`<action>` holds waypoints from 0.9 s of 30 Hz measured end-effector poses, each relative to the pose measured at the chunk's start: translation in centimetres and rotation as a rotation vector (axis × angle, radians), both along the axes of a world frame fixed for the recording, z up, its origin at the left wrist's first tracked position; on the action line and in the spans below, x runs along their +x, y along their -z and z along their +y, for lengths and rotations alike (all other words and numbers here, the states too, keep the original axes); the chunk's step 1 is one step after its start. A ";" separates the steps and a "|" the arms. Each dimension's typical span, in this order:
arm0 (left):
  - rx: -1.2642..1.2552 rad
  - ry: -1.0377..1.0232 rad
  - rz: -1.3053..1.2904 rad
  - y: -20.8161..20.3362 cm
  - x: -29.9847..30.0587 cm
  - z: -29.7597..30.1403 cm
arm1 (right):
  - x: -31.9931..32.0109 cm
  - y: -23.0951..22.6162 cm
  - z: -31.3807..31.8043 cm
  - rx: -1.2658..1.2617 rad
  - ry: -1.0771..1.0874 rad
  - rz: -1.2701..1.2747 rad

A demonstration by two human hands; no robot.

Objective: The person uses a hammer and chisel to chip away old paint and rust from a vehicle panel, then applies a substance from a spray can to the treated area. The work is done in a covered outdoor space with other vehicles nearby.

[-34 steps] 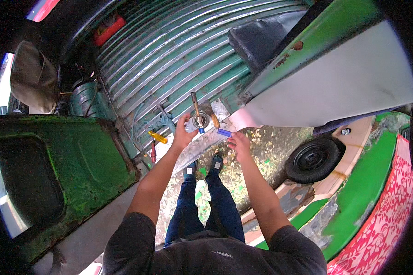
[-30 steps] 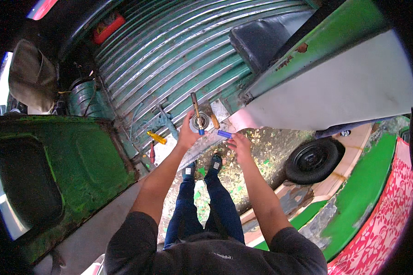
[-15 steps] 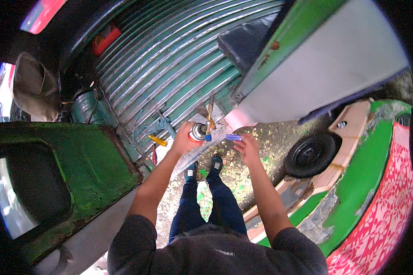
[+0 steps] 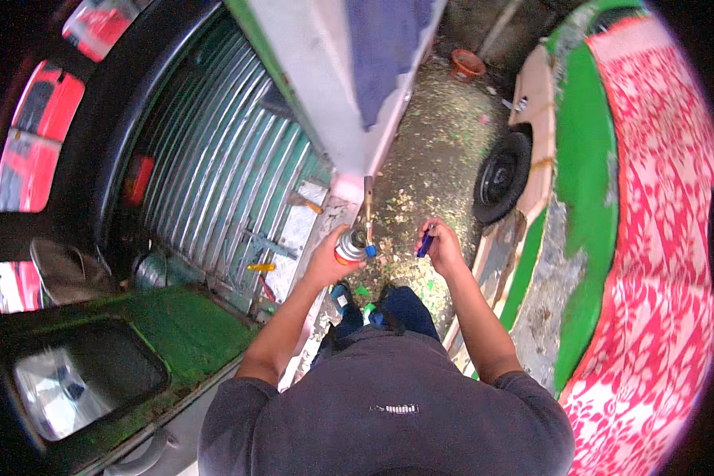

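My left hand (image 4: pixel 329 258) grips a gas canister (image 4: pixel 349 246) with a torch head whose metal nozzle (image 4: pixel 367 202) points away from me, toward the edge of a white and green panel (image 4: pixel 325 95). My right hand (image 4: pixel 444 246) holds a small blue lighter (image 4: pixel 425 240) a short way to the right of the canister, apart from it. My legs and shoes (image 4: pixel 343 300) show below, between the hands.
A ribbed green metal floor (image 4: pixel 214 182) with a yellow-handled tool (image 4: pixel 260 267) lies to the left. A green vehicle body (image 4: pixel 135 349) is at lower left. A black wheel (image 4: pixel 501 174) and a red-and-white patterned cover (image 4: pixel 658 238) are to the right. Paint flakes litter the ground (image 4: pixel 428 166).
The view has swung to the right, bringing the wheel and patterned cover closer to centre. Both hands keep their hold; the lighter now sits a little farther from the torch head.
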State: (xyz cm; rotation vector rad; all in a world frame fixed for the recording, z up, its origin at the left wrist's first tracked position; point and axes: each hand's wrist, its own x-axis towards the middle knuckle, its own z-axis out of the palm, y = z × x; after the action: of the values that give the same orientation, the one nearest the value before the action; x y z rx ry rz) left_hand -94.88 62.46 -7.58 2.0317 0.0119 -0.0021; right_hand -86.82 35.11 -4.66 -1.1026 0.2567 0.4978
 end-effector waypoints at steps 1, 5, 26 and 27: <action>-0.024 0.044 0.018 -0.7 0.2 -1.3 | -0.6 -0.7 -1.3 0.000 -0.005 0.001; -0.045 0.208 -0.071 -1.4 1.0 -6.4 | -2.7 -3.8 -6.1 -0.181 0.066 -0.088; 0.345 0.587 -0.166 -12.5 6.9 -24.9 | -8.6 -10.3 -20.6 -0.117 0.072 -0.156; 0.353 0.612 -0.188 -12.2 7.5 -25.1 | -8.4 -10.4 -20.7 -0.090 0.084 -0.138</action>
State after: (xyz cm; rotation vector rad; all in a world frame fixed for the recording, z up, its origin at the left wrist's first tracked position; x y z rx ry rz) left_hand -87.35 37.39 4.62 2.3007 -0.7729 -0.2066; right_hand -95.21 14.42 5.79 -1.2034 0.2056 0.3365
